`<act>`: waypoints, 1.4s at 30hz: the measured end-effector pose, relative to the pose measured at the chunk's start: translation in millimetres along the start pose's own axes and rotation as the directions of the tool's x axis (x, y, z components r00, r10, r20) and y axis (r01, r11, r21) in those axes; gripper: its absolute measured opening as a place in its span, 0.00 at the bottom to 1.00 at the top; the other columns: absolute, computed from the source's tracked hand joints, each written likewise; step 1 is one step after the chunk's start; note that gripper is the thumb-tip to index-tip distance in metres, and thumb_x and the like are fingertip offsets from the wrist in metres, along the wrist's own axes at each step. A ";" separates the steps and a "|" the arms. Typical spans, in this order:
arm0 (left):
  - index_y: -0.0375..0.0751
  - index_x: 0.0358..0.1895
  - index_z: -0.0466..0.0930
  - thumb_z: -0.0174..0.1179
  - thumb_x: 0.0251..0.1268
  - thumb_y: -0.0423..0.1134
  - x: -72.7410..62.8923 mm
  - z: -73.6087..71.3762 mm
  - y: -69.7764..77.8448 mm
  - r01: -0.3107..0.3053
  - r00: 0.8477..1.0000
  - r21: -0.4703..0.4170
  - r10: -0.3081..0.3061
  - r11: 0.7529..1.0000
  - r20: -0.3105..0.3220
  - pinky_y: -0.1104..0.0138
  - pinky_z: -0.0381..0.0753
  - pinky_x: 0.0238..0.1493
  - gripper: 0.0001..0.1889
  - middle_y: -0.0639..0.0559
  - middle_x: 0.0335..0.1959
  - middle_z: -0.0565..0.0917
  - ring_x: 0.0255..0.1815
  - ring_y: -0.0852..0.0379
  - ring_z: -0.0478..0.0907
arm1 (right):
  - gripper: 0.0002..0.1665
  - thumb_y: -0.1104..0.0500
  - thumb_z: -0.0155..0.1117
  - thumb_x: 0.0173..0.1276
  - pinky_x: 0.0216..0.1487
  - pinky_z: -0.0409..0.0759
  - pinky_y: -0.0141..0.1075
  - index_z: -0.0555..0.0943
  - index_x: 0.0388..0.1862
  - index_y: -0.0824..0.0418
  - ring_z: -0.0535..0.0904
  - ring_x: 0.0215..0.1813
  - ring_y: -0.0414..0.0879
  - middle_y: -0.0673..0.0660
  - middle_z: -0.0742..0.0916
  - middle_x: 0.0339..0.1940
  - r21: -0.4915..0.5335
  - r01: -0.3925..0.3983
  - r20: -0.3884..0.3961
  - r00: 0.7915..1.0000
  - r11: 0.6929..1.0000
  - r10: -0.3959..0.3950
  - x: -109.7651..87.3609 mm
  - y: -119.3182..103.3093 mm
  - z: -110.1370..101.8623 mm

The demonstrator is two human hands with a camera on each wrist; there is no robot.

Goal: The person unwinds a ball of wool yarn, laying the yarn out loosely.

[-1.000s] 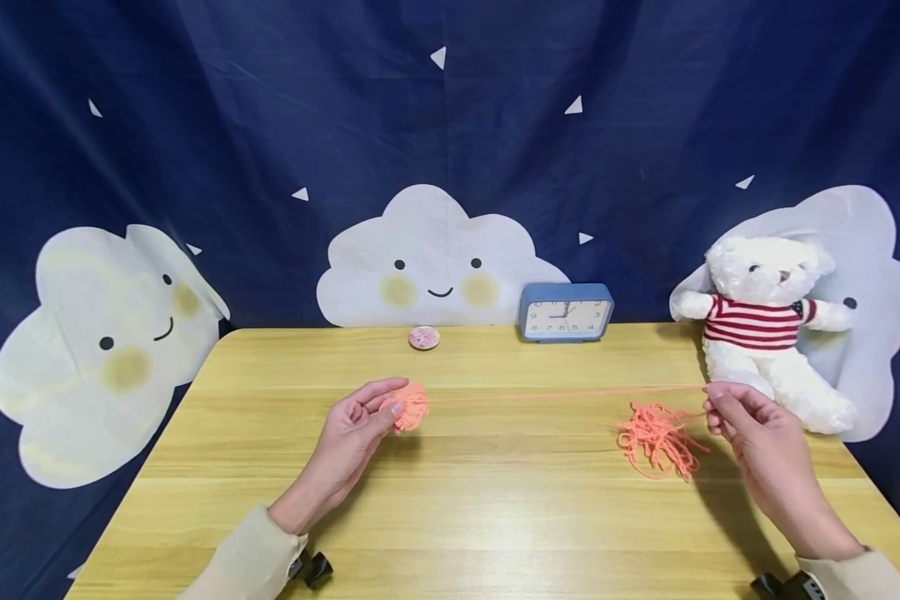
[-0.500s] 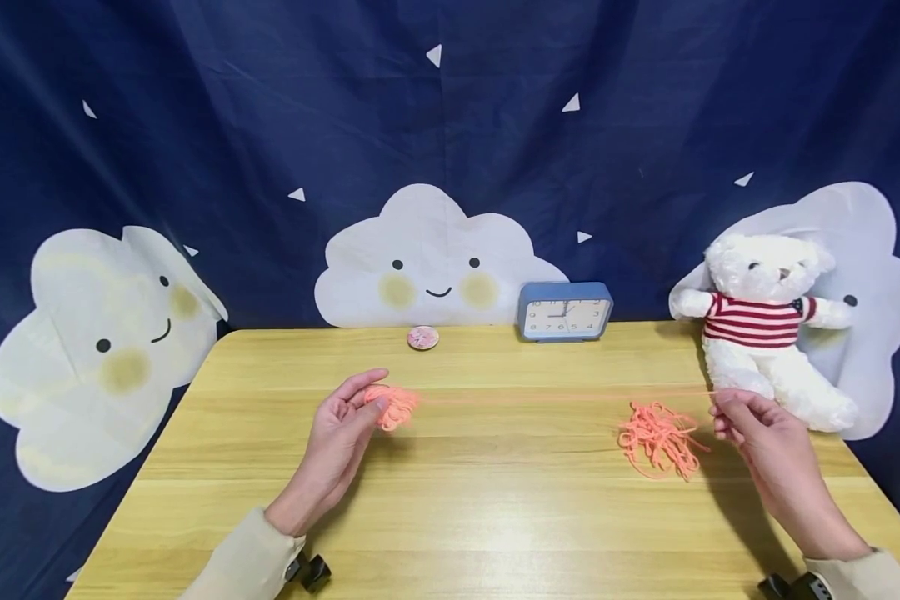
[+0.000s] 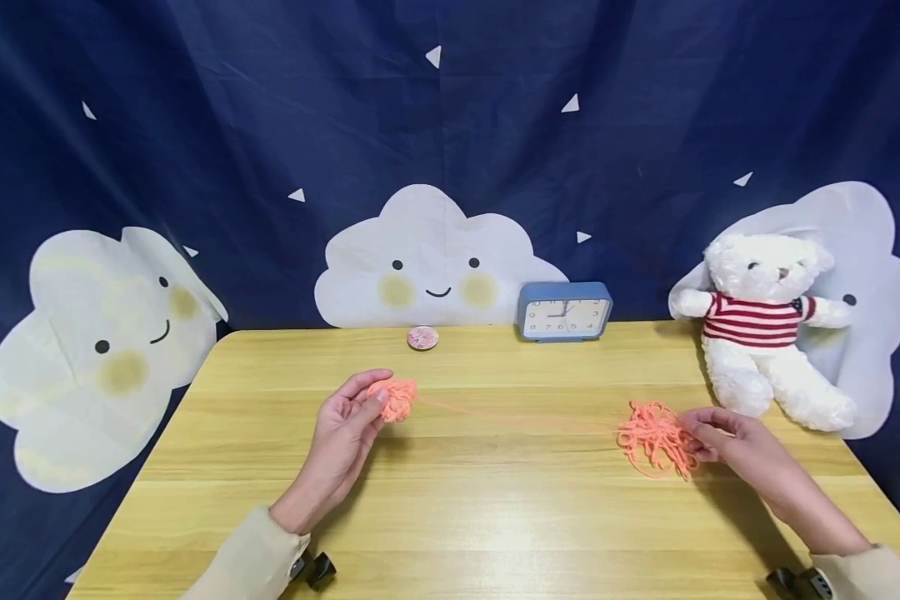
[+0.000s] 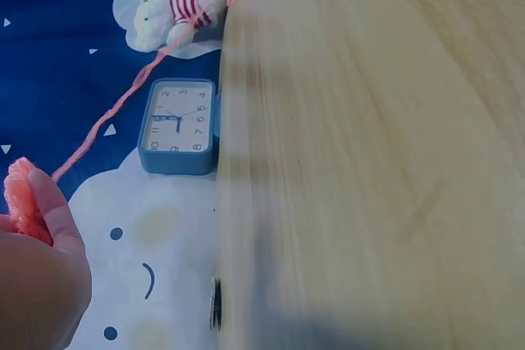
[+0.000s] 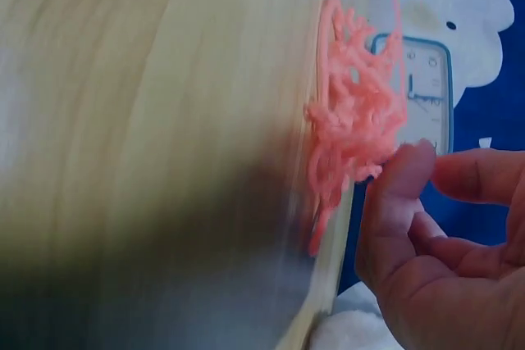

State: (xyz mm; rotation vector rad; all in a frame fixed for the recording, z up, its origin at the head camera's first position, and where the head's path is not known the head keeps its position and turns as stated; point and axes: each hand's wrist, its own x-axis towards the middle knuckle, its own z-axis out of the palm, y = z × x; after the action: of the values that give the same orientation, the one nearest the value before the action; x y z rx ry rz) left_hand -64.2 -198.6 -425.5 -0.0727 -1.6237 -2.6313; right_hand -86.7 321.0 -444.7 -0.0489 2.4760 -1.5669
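Note:
My left hand (image 3: 345, 437) holds a small wound ball of coral yarn (image 3: 397, 400) between thumb and fingers, raised over the table's left half. In the left wrist view, the yarn ball (image 4: 25, 198) sits above the thumb. A thin strand (image 3: 495, 413) runs from it, sagging slightly, to a loose tangle of the same yarn (image 3: 652, 437) lying on the right side. At the tangle's right edge is my right hand (image 3: 742, 446), thumb and index finger bent close together. In the right wrist view, those fingertips are right beside the yarn pile (image 5: 357, 112), with no strand visible between them.
A blue clock (image 3: 565, 312) stands at the back edge of the wooden table (image 3: 480, 517), with a small round pink-patterned object (image 3: 423, 337) to its left. The white teddy bear (image 3: 772, 333) in a striped sweater sits behind my right hand. A dark blue curtain (image 3: 270, 125) hangs behind.
My right hand has let go of the taut strand and come down leftward to the tangle. The strand now slopes down to the pile. My left hand moved slightly left with the ball.

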 end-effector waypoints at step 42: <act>0.23 0.69 0.73 0.55 0.77 0.18 1.2 7.5 0.3 0.082 0.996 0.050 -0.084 0.995 0.037 0.64 0.87 0.60 0.21 0.42 0.61 0.85 0.56 0.55 0.85 | 0.16 0.64 0.64 0.83 0.39 0.89 0.35 0.80 0.59 0.77 0.84 0.37 0.47 0.72 0.86 0.43 0.254 0.172 0.295 0.923 0.952 -0.246 25.1 -99.4 172.7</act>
State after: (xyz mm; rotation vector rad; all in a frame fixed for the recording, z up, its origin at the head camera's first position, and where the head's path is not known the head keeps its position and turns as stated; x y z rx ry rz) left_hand -65.2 -192.1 -421.8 -0.0573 -1.7387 -2.6653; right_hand -86.0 120.6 -430.7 -0.5114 2.0844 -1.7496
